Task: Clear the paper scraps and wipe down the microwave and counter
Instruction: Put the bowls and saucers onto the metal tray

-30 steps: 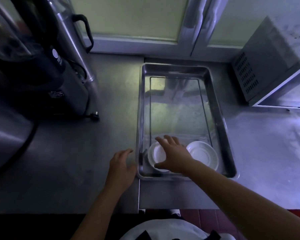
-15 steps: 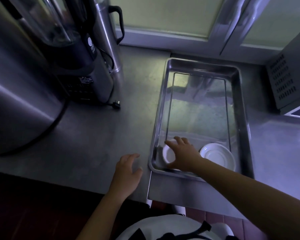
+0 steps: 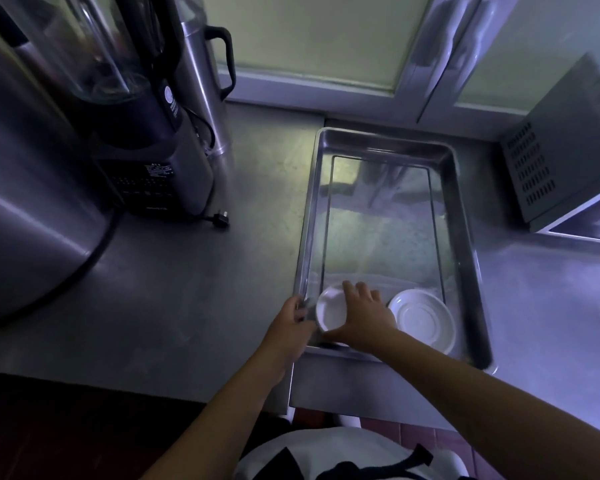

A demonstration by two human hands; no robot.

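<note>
Right hand [image 3: 362, 315] spread over small white bowl [image 3: 329, 311] in steel tray [image 3: 465, 216], gripping its rim, likely to lift it. Left hand [image 3: 290, 322] pinches the tray's near-left edge, probably steadying it. Microwave [image 3: 568, 150] far right on table [image 3: 174, 289]; no paper scraps visible.
</note>
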